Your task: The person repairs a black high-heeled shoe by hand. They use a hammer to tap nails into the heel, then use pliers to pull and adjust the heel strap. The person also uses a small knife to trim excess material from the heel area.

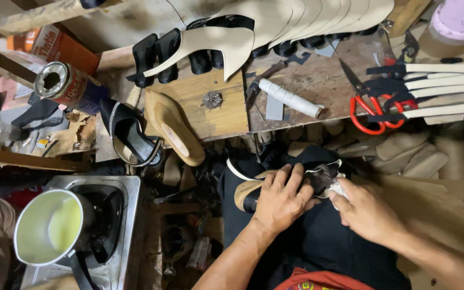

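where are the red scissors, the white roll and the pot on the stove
red scissors (370, 110), head view, on the red handle loops
white roll (290, 98), head view, middle of its wrapped length
pot (23, 234), head view, on its left rim

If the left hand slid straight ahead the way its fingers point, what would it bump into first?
The left hand lies on a shoe on a last, fingers pointing up and right. Straight on, it would probably first meet the pile of wooden lasts under the bench edge; depth is unclear.

left hand grips shoe on lap | right hand pinches white rag | red scissors on bench
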Motion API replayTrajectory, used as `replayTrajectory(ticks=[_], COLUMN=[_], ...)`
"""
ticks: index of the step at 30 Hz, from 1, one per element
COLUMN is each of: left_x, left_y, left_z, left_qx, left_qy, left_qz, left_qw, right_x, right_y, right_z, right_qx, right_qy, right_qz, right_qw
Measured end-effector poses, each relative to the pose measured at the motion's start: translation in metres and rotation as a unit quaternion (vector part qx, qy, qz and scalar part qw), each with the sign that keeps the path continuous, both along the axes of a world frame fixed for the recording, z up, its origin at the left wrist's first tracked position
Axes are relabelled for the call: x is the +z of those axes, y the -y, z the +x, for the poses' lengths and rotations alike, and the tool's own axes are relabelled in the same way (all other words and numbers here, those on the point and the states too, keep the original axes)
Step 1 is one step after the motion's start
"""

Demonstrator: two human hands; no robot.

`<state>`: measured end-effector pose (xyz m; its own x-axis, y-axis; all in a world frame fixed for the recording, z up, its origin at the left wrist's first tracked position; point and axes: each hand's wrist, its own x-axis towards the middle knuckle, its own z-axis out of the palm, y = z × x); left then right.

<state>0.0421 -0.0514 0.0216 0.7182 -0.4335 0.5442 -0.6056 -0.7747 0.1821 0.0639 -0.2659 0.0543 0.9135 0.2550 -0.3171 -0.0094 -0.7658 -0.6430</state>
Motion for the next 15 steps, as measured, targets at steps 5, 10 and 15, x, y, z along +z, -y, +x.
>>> replayTrajectory(ticks=[5,10,15], left_x=[-0.001,0.000,0.000], left_y=[0.006,0.002,-0.001], left_z=[0.003,0.005,0.007], left_qx=[-0.029,-0.056,-0.064], left_qy=[0.008,0.036,0.024], left_qz=[0.034,0.115,0.149], left_qw=[0.999,0.991,0.986], right_x=[-0.007,-0.014,-0.003], right_y=[0.020,0.025,0.033], right_z=[0.012,0.009,-0.002], right_qx=[0.113,0.102,0.052], right_qy=[0.024,0.057,-0.051], right_qz=[-0.120,-0.069,0.038], right_qw=[0.986,0.991,0.997])
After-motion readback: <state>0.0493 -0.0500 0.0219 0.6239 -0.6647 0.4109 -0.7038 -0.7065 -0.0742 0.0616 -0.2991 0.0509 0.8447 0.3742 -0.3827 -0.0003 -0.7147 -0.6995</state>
